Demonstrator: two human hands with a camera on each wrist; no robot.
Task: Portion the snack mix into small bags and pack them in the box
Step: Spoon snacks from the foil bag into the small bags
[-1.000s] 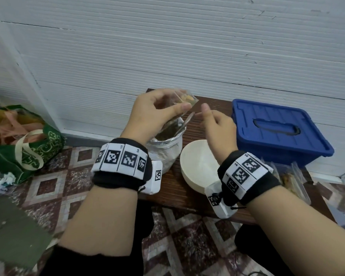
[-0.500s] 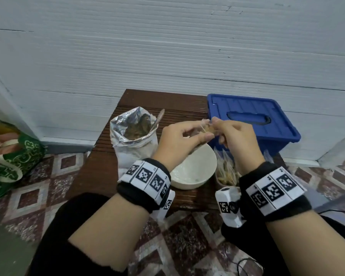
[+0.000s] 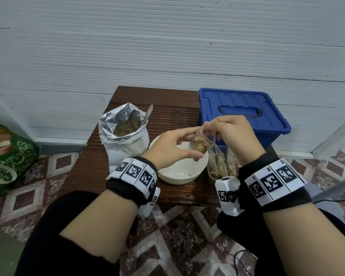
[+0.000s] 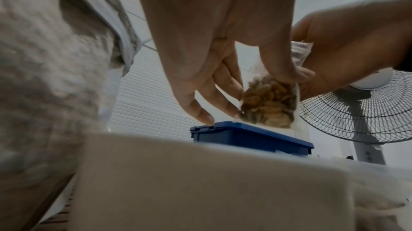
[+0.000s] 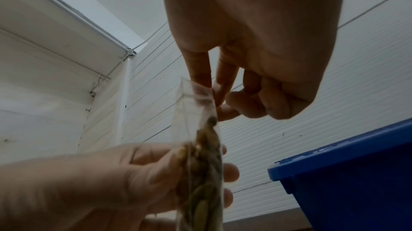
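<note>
A small clear bag half full of brown snack mix hangs over the white bowl. My left hand pinches the filled lower part between thumb and fingers. My right hand pinches the bag's top strip. The foil sack of snack mix stands open at the left with a spoon in it. The blue box sits shut at the back right. Several filled small bags lie beside the bowl, in front of the box.
All this rests on a low dark wooden table against a white ribbed wall. A green shopping bag sits on the tiled floor at the left. A standing fan shows behind the box in the left wrist view.
Both hands have come down and right from above the foil sack to over the bowl, carrying the small bag. The right hand now pinches the bag's top.
</note>
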